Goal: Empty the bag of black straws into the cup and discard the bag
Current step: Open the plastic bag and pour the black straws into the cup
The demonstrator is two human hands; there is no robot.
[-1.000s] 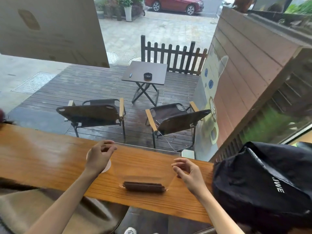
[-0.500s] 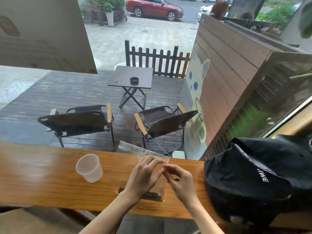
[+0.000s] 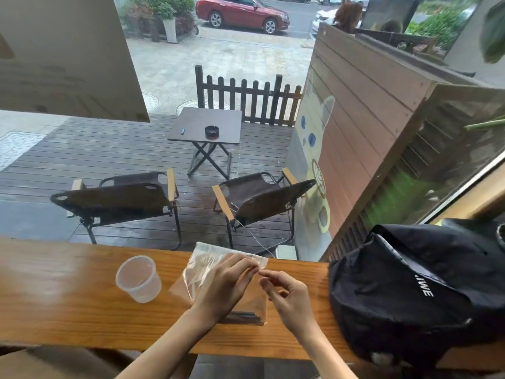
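Left hand (image 3: 221,288), right hand (image 3: 287,299) pinching

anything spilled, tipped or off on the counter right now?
Nothing stands out. The cup stands upright and empty on the counter. The black straws lie inside the bag, at its near end. Both hands, left hand and right hand, pinch its top edge.

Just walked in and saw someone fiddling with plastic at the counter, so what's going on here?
A person at a wooden counter is working at the top edge of a clear plastic bag. The left hand and right hand both pinch that edge, apparently to open it. The black straws lie at the bag's bottom. The clear cup stands empty and upright to the left, and a black backpack sits on the right.
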